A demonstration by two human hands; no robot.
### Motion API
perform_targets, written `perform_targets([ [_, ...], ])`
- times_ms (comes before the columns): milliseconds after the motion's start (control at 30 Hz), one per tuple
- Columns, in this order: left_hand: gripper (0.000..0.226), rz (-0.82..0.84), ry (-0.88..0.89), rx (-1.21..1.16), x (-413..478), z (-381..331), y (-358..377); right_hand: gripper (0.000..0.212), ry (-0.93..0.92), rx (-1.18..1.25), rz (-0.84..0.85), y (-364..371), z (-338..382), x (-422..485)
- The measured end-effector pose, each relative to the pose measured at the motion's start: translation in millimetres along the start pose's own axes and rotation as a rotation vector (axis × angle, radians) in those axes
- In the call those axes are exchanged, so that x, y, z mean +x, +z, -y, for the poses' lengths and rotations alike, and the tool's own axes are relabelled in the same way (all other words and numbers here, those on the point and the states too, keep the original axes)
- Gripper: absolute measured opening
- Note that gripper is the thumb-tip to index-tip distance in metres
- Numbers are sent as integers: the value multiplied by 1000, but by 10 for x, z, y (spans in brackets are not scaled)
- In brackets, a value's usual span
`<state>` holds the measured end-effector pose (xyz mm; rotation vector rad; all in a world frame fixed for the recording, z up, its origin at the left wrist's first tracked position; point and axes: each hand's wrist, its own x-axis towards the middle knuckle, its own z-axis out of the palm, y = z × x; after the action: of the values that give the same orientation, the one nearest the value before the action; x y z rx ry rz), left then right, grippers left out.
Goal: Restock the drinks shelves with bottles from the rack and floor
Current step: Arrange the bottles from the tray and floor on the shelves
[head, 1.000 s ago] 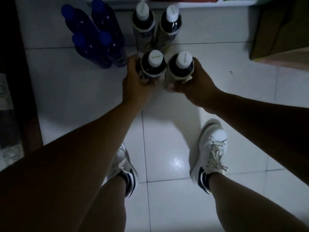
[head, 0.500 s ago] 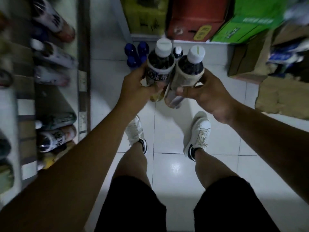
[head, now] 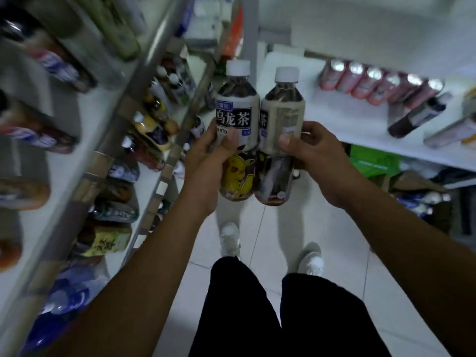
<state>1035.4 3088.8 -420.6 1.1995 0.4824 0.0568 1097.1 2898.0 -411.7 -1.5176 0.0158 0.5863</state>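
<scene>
From the head camera, a tall shelving unit (head: pixel 108 150) runs down the left side, its tiers packed with blurred drinks bottles lying at an angle to the view, among them a yellow-labelled carton (head: pixel 108 243) on a lower tier. To the right is a white shelf (head: pixel 347 117) carrying a row of pink cans (head: pixel 381 83), with a dark bottle (head: pixel 417 114) lying on its side just beside them. Under that shelf sits a green box (head: pixel 373 163), with brown cardboard further right. A pale upright post (head: pixel 249 29) rises directly behind the held bottles, between the two sets of shelves. Below are the white tiled floor (head: pixel 257 222), two white shoes (head: pixel 230 239) and black shorts (head: pixel 244 305). In the aisle between the shelves, the left grip (head: pixel 206 161) is wrapped round the left tea bottle (head: pixel 237 112), thumb laid across the dark band of its label and fingers behind it. This bottle has a white cap and a yellow cartoon figure on its lower half. The right grip (head: pixel 316 155) clasps the right tea bottle (head: pixel 282 112) the same way, thumb pressed on the pale label. It too has a white cap, and dark liquid shows below the label. Both bottles stand roughly upright above the grips, touching side by side, their bases hanging clear over the floor and apart from every shelf.
</scene>
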Motion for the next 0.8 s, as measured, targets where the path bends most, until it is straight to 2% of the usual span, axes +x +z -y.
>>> perform_targets([
  [100,59,-44,42,-89,-159,-464,157,44,-30,62,84,89,505,-70],
  [233,62,-102,140,-175,-260,-1033,284,37,-75,97,183,243,1099,-106],
  [400,67,-142,162,-267,-253,-1722,255,63,-115,137,208,584,1715,-58],
  [500,60,-48,92,-292,-239,-2152,92,61,-41,315,255,839,2020,-1],
  [633,35,71,106,-259,-133,-2699,-178,63,-14,448,334,1130,2406,119],
  [800,60,123,189,-217,67,-3243,-283,70,-49,345,351,1435,2795,279],
])
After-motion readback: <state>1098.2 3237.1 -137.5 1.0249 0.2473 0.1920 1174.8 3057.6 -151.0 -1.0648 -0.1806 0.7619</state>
